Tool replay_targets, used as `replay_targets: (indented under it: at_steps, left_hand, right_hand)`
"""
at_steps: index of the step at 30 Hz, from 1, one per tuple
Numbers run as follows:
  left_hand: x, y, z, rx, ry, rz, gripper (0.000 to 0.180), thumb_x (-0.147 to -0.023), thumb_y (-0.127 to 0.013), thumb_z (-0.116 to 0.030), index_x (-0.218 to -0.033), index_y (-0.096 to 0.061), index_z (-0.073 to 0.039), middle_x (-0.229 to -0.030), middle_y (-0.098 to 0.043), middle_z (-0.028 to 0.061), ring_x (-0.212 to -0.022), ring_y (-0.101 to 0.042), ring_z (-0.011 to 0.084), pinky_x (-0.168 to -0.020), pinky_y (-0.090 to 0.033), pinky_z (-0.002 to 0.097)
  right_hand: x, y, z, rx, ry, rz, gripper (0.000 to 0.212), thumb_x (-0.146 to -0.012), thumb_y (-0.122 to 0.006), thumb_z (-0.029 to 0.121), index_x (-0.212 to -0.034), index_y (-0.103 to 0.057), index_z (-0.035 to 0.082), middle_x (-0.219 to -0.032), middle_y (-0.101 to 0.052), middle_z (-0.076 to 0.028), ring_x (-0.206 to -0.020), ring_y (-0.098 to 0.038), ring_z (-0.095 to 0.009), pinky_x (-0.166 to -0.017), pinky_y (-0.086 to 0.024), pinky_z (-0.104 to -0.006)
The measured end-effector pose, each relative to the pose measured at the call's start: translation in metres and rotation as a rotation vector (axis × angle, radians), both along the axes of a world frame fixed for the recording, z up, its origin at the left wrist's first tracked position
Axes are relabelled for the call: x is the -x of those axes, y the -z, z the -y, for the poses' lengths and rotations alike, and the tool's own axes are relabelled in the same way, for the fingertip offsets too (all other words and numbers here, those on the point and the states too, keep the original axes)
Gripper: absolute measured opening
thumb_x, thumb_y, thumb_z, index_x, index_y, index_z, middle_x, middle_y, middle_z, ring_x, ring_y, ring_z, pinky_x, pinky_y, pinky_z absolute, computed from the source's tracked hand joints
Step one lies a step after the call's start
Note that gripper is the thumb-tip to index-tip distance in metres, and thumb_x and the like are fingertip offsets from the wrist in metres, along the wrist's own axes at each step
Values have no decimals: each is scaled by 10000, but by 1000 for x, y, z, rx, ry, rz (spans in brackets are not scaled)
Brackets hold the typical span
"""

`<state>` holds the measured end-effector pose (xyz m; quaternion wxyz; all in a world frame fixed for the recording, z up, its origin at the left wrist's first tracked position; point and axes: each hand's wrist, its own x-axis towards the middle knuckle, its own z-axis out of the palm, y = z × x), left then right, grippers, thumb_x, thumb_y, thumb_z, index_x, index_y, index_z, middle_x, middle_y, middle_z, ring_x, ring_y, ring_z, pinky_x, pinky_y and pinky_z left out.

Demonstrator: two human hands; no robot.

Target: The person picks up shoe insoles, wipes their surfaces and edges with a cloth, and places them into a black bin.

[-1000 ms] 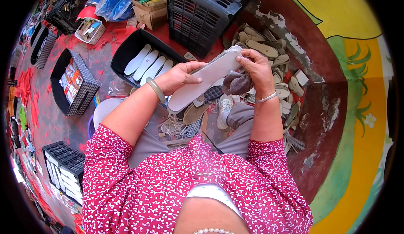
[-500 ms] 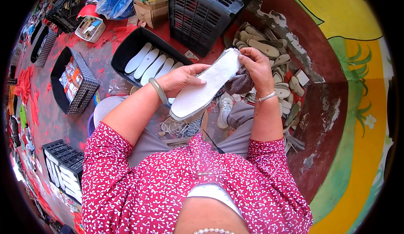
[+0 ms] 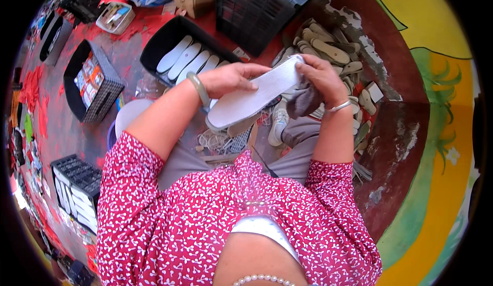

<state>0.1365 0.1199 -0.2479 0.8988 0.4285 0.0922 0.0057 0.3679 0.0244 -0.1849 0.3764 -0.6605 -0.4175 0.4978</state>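
Observation:
A white shoe sole with a grey edge lies slantwise across my two hands, above my lap. Along its left side, my left hand grips it between thumb and fingers, the thumb on the white face. At the far right tip, my right hand pinches the sole, with a dark grey cloth hanging below the fingers. Under the sole shows the edge of another pale piece; I cannot make out whether it is joined to it.
Ahead stands a black bin with several white soles, beside a dark plastic crate. A heap of loose soles lies at the right by the wall. To the left are a checked basket of packets and a crate of white pieces.
The view has shifted slightly. The sole has turned a little flatter in my hands, and the grey cloth now hangs more plainly below my right hand. Both hands keep their hold.

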Motion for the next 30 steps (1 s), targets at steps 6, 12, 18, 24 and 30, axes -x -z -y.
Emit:
replay_targets:
  at_steps: [6, 12, 18, 24, 30]
  left_hand:
    - [17, -19, -36, 7, -205, 53, 477, -891, -548, -236, -1312, -438, -43, -1245, -525, 90, -1076, -551, 166, -945, -432, 305]
    - [28, -20, -52, 362, -468, 258, 474, -974, -328, -360, -1327, -401, -52, -1276, -495, 148, -1144, -515, 296, -924, -446, 488]
    - [18, -15, -46, 410, -697, 184, 497, -982, -278, -403, -1251, -462, -27, -1223, -528, 148, -1137, -512, 285, -951, -433, 463]
    - [11, -12, -45, 503, -823, 177, 463, -973, -321, -410, -1179, -513, -43, -1179, -552, 130, -1103, -526, 276, -967, -413, 454]
    - [13, -5, -46, 494, -837, 172, 437, -973, -344, -373, -1195, -485, -23, -1173, -538, 156, -1106, -526, 283, -950, -431, 443]
  right_hand:
    - [-22, -13, 7, -88, 340, -362, 268, -854, -607, 122, -1062, -580, -44, -865, -642, -75, -663, -624, -134, -576, -529, -256]
    - [-27, -4, 5, -148, 400, -476, 253, -871, -578, 111, -1073, -565, -41, -880, -649, -99, -714, -647, -165, -625, -546, -280]
    - [-19, -2, 1, -131, 294, -476, 309, -912, -513, 165, -1147, -507, -36, -959, -632, -115, -745, -648, -187, -644, -549, -290]
    - [-4, -6, 1, -161, 336, -502, 327, -944, -452, 202, -1185, -494, -14, -1022, -612, -115, -815, -642, -199, -695, -559, -314]
    - [3, -8, -3, -218, 359, -576, 421, -973, -359, 264, -1261, -446, -31, -1127, -561, -149, -923, -605, -242, -758, -539, -376]
